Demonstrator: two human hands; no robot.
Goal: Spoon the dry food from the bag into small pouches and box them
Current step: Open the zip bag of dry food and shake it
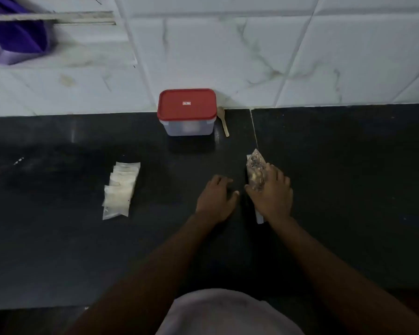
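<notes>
On the dark counter, the right hand is gripping the bag of dry food, fingers curled around it. The left hand is resting beside it, fingers loosely spread, holding nothing. Small pouches are lying well left; a red-lidded box and spoon are sitting by the tiled wall.

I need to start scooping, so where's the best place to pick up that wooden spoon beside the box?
Probably the handle end of the wooden spoon, taken from the right. The handle points toward you, the bowl lies against the tiled wall, and the red-lidded box stands close on its left, so fingers fit best from the open right side.
</notes>
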